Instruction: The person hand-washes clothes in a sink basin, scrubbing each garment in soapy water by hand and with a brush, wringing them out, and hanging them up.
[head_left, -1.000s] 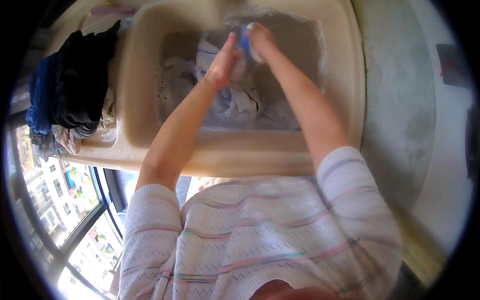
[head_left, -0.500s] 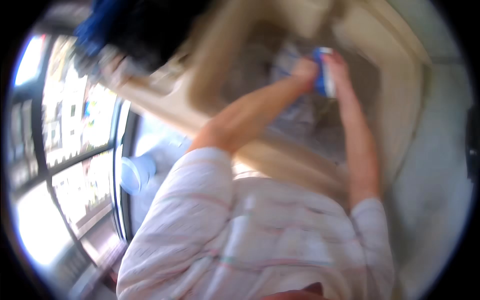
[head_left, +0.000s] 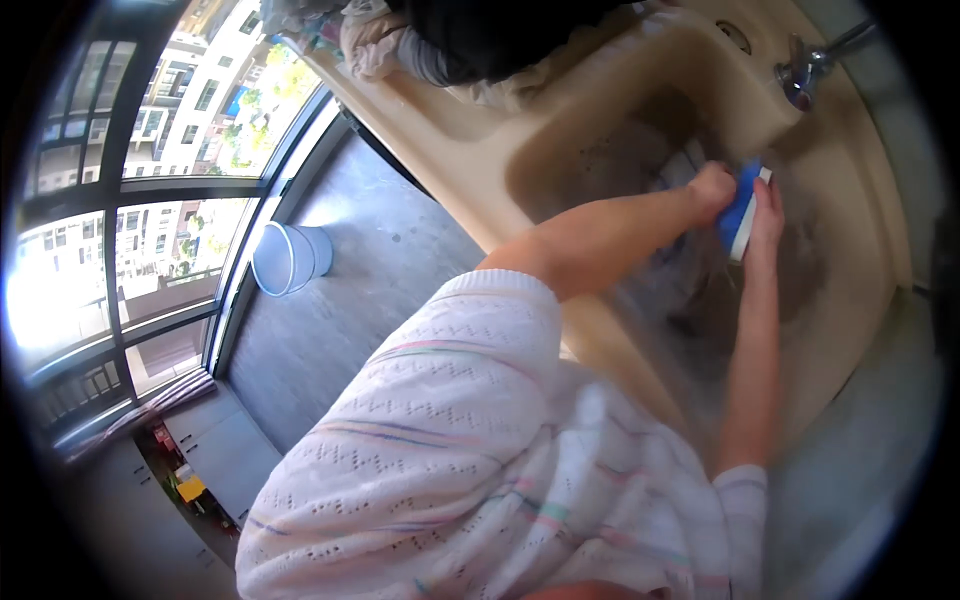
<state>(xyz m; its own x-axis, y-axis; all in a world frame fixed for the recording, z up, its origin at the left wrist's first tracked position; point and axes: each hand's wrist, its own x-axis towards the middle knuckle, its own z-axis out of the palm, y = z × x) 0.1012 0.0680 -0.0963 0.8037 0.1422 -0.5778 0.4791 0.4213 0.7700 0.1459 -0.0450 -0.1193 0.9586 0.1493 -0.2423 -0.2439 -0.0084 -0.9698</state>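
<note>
Both my hands are over a beige sink basin (head_left: 610,345), around a flat blue object with a white edge (head_left: 738,215). Its kind is not plain from here. My right hand (head_left: 766,212) grips it along the white edge, fingers wrapped on its right side. My left hand (head_left: 711,190) is closed at its upper left edge; the fingertips are hidden. Beneath the hands, murky water fills the basin, with wet, pale striped cloth (head_left: 672,178) in it, partly covered by my left forearm.
A metal tap (head_left: 800,72) stands at the basin's far right corner. Dark and pale clothes (head_left: 480,40) are heaped on the ledge at the top. A light blue bucket (head_left: 292,258) is on the grey floor at left, beside tall windows (head_left: 180,210).
The view has swung and grown sharper, so basin and hands sit farther right and lower, and the tap has come into sight. My hands are still together at the blue and white object.
</note>
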